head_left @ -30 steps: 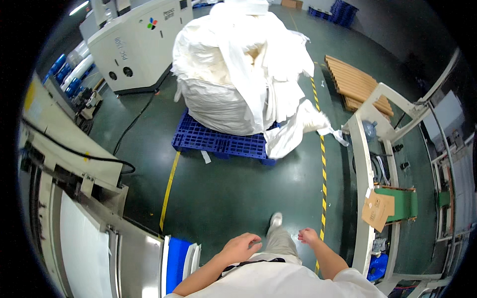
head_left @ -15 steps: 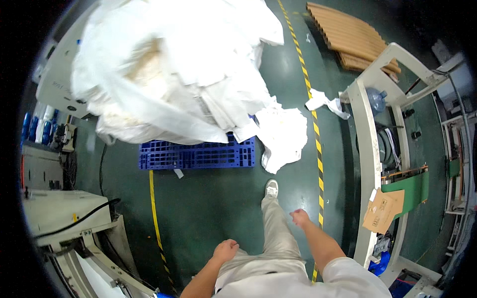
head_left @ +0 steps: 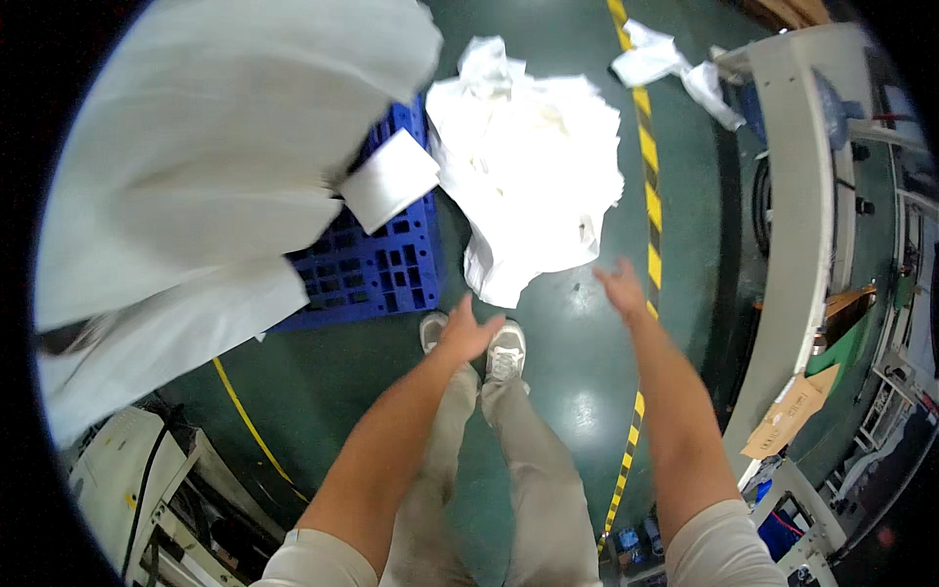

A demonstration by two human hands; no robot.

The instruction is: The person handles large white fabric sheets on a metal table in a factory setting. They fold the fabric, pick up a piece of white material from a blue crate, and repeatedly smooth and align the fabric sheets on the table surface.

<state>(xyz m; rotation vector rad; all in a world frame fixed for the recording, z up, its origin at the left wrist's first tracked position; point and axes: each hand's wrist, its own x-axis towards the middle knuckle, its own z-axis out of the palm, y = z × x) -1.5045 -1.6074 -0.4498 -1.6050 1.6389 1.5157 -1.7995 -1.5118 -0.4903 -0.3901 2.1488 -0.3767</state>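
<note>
A heap of crumpled white sheet material (head_left: 533, 166) lies on the green floor ahead of my feet, against the right side of a blue plastic pallet (head_left: 386, 269). Both my arms stretch forward toward it. My left hand (head_left: 469, 335), thumb and fingers apart, is just below the heap's near left edge and holds nothing. Off the heap's near right edge, my right hand (head_left: 623, 290) is empty too, its fingers spread and slightly blurred. Large white sheeting (head_left: 215, 147) covers much of the pallet. A folded white piece (head_left: 391, 181) hangs over the pallet's bare part.
Another white scrap (head_left: 675, 67) lies across the yellow-black floor tape (head_left: 648, 157). To the right stands a pale machine frame (head_left: 794, 235) with a cardboard piece (head_left: 794, 411) and a blue water jug (head_left: 831, 108). Pale machinery (head_left: 127, 470) fills the lower left.
I have stepped up to the white heap, and both feet now show. Both hands have reached forward from near my body to the heap's near edge. The view has shifted forward and right.
</note>
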